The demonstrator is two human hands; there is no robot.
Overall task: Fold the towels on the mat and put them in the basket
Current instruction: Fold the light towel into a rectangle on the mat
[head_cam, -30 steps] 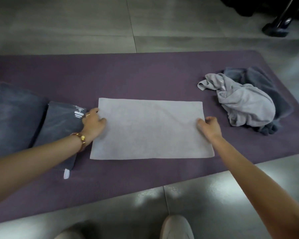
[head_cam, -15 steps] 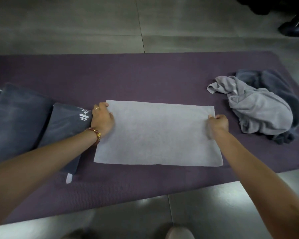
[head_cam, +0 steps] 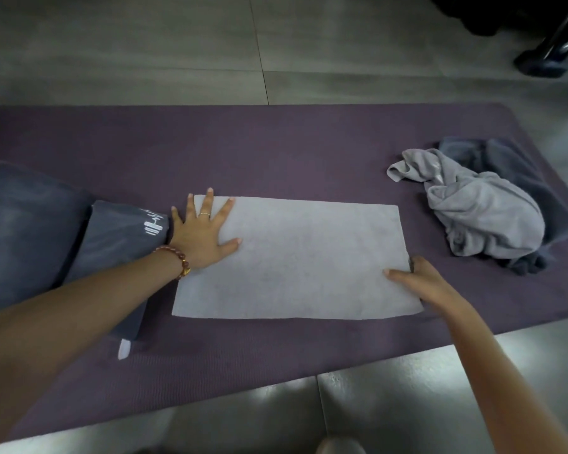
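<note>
Purple mat on grey tiles carries the towel, flat between the hands. The spread left hand presses one end; the right hand pinches the opposite edge. Likely light and limp: lift by corners.

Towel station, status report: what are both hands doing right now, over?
Left hand open, fingers spread, pressing grey towel flat. Right hand grips its right edge. Crumpled towels lie at right; basket not in view.
</note>
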